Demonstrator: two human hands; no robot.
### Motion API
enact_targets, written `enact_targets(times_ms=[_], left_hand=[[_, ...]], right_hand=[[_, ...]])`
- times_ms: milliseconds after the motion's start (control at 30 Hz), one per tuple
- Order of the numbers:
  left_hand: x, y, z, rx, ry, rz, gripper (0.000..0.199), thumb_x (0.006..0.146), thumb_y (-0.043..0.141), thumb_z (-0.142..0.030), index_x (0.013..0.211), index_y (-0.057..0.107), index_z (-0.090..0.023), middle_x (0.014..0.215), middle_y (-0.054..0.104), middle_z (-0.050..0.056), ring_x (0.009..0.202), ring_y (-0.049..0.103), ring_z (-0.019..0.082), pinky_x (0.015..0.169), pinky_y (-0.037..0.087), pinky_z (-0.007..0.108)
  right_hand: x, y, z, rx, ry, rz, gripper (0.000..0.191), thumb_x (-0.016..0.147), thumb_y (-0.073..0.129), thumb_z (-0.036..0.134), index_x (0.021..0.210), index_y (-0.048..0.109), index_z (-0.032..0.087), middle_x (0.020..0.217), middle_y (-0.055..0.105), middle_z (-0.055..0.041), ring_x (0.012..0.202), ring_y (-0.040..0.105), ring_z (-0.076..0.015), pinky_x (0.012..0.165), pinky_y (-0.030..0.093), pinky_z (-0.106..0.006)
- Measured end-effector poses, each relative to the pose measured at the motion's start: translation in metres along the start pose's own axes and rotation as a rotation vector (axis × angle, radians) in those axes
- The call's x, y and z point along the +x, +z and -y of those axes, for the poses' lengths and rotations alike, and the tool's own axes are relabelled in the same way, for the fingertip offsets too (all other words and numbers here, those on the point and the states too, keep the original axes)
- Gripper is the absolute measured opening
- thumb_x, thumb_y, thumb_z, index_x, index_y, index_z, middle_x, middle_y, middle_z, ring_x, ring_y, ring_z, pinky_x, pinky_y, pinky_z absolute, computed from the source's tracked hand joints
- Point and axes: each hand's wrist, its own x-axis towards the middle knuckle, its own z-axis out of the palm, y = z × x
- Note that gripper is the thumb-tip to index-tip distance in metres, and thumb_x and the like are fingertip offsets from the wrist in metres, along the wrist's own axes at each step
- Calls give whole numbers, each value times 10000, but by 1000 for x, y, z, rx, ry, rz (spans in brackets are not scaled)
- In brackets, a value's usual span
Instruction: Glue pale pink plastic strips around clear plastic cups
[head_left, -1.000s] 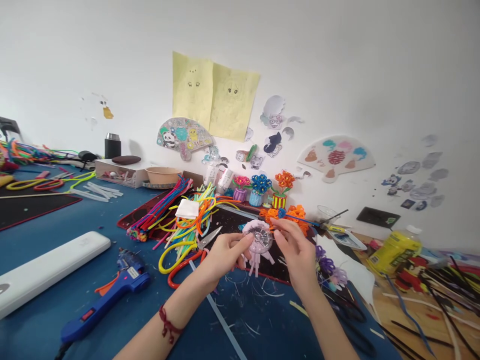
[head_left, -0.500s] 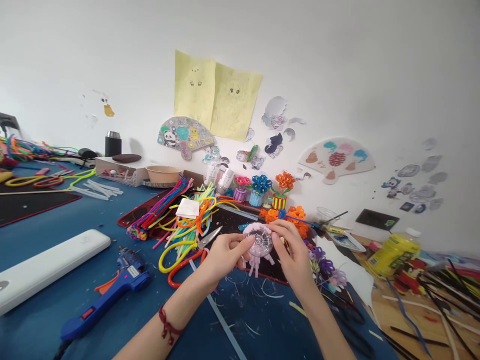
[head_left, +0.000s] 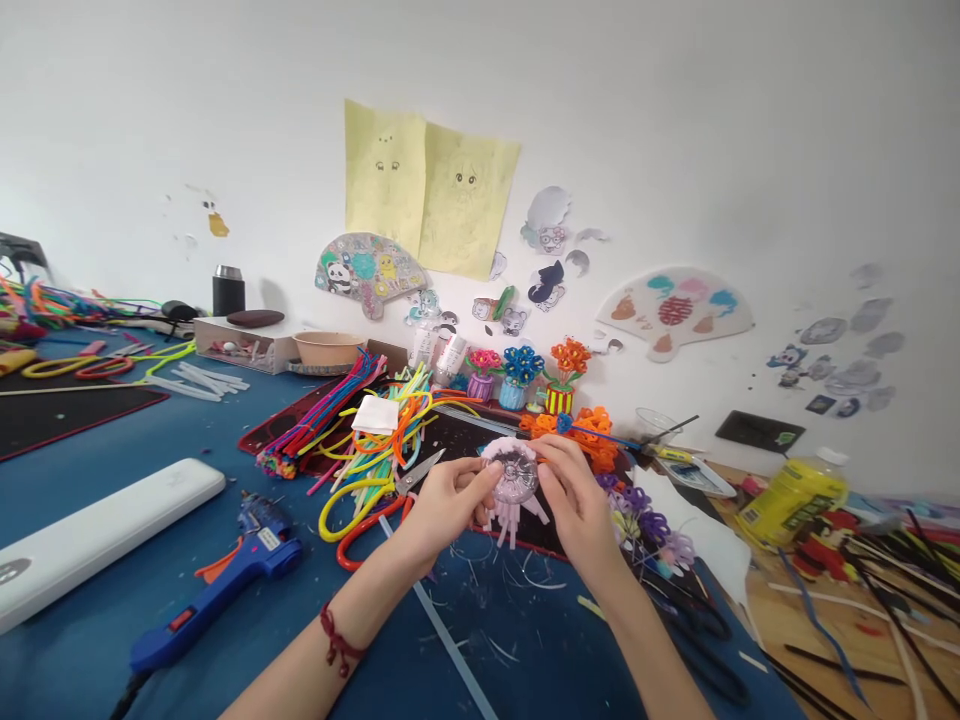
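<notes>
Between my two hands is a round clear plastic piece (head_left: 517,477) edged with pale pink fuzzy pipe cleaner, with short pale pink strands hanging below it. My left hand (head_left: 450,500) pinches its left edge between thumb and fingers. On the opposite side, my right hand (head_left: 576,490) grips the rim with thumb and fingertips. Yellow-and-red-handled scissors (head_left: 375,500) lie open just left of my left hand. Purple pipe-cleaner flowers (head_left: 649,515) lie to the right of my right hand.
A blue glue gun (head_left: 217,590) and a long white case (head_left: 112,530) lie at the left. Bundled pipe cleaners (head_left: 330,410) sit on a dark mat behind. Small flower pots (head_left: 517,395) stand by the wall. At right is a yellow bottle (head_left: 795,500).
The round piece has turned slightly in my hands and shifted a little left and up. Both hands keep their hold on it. The head view has shifted slightly.
</notes>
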Motion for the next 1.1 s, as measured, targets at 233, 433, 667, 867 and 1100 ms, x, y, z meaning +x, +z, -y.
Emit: enact_targets(times_ms=[233,433,667,867,1100], left_hand=[[-5,2,-8,-1,11,23,502,785,597,-659,725,531,-166,600,558,-22,499,486,87,486,367,213],[-2,3,-1,47,49,41,501,820,552,-657,829,564,-156,621,540,-31,480,485,97,454,350,220],[-4,-9,-1,280,292,-65,636,784,727,-409,1342,505,-199,1106,639,83,829,588,180,752,479,317],[-13,-15,-13,787,885,-265,164,900,640,-257,1054,668,-208,1038,722,71,947,640,197,844,480,334],[-13,-14,-11,937,966,-305,83,899,639,-233,955,687,-197,908,771,50,804,677,184,748,487,319]], right_hand=[[2,-1,3,144,132,-62,347,950,525,409,1248,628,265,1255,623,-95,1147,586,-249,966,493,-405],[0,3,2,207,160,17,383,888,616,407,1246,608,268,1286,592,-96,1101,614,-238,881,557,-359],[-1,-2,8,-12,-70,-31,343,826,643,223,1164,655,281,1255,587,-90,1146,596,-268,926,545,-400],[1,-4,17,-214,-264,-14,356,813,628,182,1146,680,295,1210,631,-80,1142,611,-281,994,498,-453],[1,-3,23,-237,-312,1,327,834,609,149,1126,686,274,1175,618,-90,1079,630,-249,941,532,-407]])
